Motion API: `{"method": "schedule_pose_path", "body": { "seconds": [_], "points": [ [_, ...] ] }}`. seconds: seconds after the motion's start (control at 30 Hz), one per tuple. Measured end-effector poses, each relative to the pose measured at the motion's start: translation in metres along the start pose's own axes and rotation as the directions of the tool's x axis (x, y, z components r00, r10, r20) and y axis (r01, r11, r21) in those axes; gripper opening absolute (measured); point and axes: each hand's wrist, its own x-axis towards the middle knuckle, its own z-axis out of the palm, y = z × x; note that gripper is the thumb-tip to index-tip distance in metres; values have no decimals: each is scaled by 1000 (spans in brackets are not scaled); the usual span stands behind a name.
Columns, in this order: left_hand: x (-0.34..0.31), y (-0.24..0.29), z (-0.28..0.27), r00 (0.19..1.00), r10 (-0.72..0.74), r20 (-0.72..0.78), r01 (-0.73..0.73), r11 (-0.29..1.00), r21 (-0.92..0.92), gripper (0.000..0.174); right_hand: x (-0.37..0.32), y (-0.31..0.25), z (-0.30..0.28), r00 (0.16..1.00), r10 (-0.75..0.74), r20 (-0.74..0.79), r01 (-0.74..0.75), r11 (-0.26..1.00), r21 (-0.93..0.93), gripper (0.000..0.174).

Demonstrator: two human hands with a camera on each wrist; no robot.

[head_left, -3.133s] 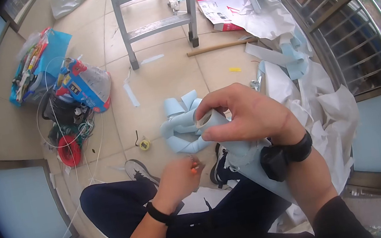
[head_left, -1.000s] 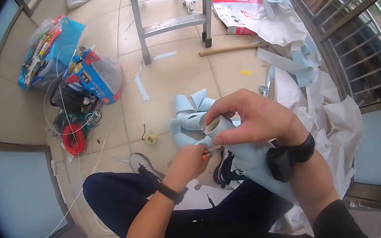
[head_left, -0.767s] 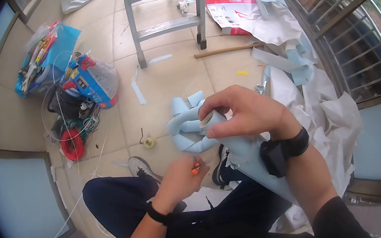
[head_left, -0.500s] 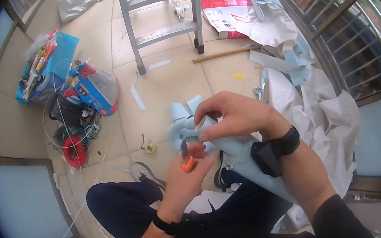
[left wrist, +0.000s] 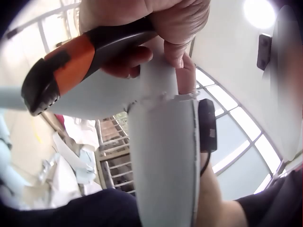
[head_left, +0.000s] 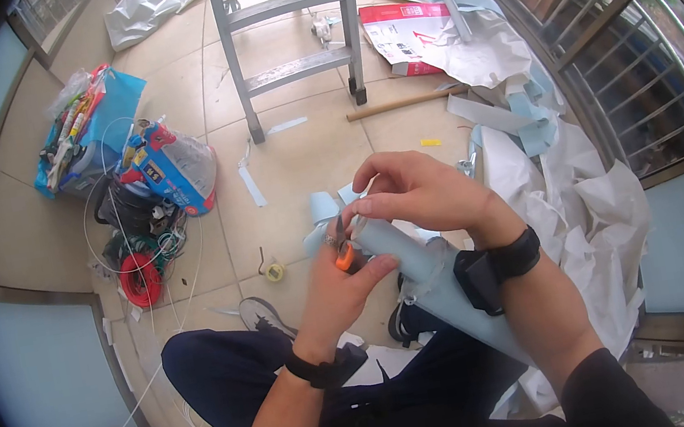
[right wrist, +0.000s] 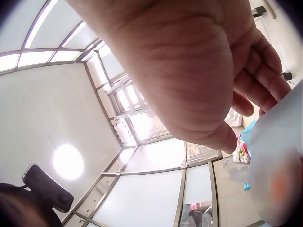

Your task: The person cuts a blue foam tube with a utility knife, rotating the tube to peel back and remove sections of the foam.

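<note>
My left hand [head_left: 332, 291] grips an orange and black utility knife [head_left: 344, 256], its dark blade pointing up beside the end of a pale blue roll [head_left: 397, 249]. The left thumb lies along the roll's near side. In the left wrist view the knife's handle [left wrist: 73, 64] sticks out of the fist, close to the upright roll [left wrist: 163, 156], which has a ragged cut edge around it. My right hand [head_left: 429, 195] holds the roll's upper end with curled fingers, the thumb right at the rim. The right wrist view shows its palm [right wrist: 189, 80] with the fingertips by the blue sheet.
Loose blue strips [head_left: 323, 207] lie on the tiles behind the hands. A tape measure [head_left: 274, 272] sits left of them. Crumpled white sheeting [head_left: 574, 212] spreads at right. Bags of tools [head_left: 174, 168] stand at left, and a ladder [head_left: 297, 69] at the back.
My left hand has risen with the knife from below the roll to its end, and its thumb now lies along the roll. The right hand has shifted to the roll's tip, exposing more of it.
</note>
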Motion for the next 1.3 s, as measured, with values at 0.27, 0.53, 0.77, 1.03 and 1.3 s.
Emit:
{"method": "schedule_pose_path", "body": {
  "seconds": [0.27, 0.53, 0.77, 1.03, 1.3],
  "points": [
    [9, 15, -12, 987, 113, 118, -141, 951, 273, 67, -5, 1, 3, 998, -48, -32, 49, 999, 22, 28],
    [9, 22, -14, 984, 94, 151, -140, 932, 336, 63, -13, -5, 0, 990, -33, -139, 31, 999, -12, 29],
    [20, 36, -18, 952, 46, 304, -156, 925, 348, 51, -30, -27, -7, 981, 5, -193, 9, 997, 72, 26],
    [22, 32, -14, 974, 88, 211, -184, 847, 499, 52, -96, -24, -10, 910, -15, -413, -197, 863, -466, 53],
    [23, 50, -6, 988, 80, 134, -149, 738, 659, 54, -182, 26, 53, 904, 21, -427, -271, 801, -534, 74]
  ]
}}
